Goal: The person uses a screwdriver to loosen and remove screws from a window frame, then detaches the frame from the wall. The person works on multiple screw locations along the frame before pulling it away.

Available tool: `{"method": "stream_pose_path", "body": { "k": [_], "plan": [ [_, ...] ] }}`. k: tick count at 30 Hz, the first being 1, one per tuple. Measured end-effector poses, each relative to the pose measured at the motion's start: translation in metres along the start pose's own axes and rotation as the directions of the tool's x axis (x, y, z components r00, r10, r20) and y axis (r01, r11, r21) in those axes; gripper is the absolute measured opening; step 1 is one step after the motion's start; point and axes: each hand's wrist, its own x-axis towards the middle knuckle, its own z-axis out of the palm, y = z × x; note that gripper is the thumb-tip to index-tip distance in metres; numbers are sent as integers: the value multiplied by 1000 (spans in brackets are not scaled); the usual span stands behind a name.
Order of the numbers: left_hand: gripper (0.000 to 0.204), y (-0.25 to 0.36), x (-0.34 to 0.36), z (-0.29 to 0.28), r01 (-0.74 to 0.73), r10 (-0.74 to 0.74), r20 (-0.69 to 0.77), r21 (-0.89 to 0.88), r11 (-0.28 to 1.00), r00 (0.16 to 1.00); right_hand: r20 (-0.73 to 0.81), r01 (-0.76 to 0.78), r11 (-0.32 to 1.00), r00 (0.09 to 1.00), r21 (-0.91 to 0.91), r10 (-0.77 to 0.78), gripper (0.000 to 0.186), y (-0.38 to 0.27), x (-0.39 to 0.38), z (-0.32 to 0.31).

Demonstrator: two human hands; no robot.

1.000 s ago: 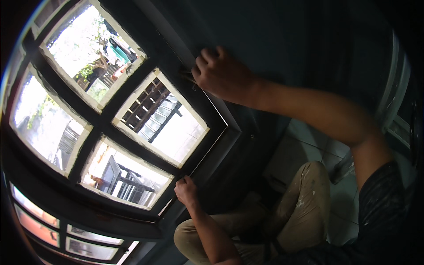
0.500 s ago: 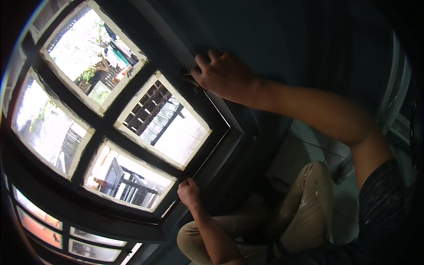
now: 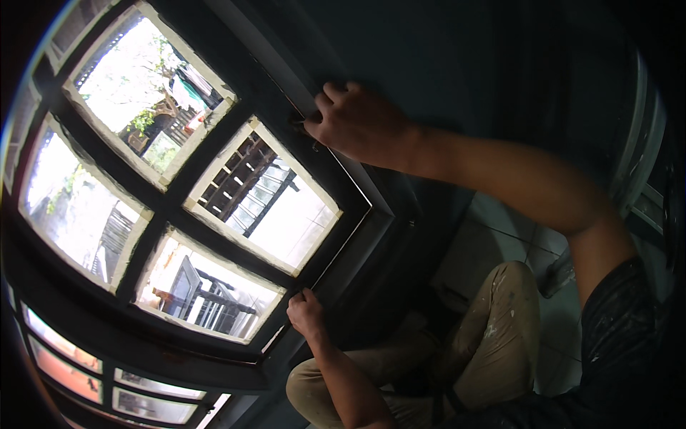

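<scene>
A dark-framed window sash with several panes, their borders lined with pale tape, fills the left side. My left hand has its fingers curled on the sash's edge, beside the lower right pane. Higher up, my right hand is closed at the same edge, next to a small dark metal fitting; what its fingertips hold is hidden. The jamb runs alongside the sash.
A dark wall or panel is at upper right. My bent legs in paint-spotted khaki trousers rest below on a tiled floor. Pale metal frames stand at far right; another paned window is at lower left.
The view and sash have shifted slightly since a second ago. The curled fingers of my right hand have moved a little at the fitting; my left hand stays on the sash's edge.
</scene>
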Motion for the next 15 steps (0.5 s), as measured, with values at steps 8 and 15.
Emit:
{"method": "stream_pose_path", "body": {
  "k": [8, 15],
  "plan": [
    [44, 3, -1, -6, 18, -18, 24, 15, 1000, 1000, 224, -139, 972, 970, 191, 95, 8, -3, -3, -7],
    [45, 3, -1, -4, 0, 0, 14, 3, 1000, 1000, 20, -69, 982, 998, 173, 67, 11, -5, -3, 0]
  ]
}}
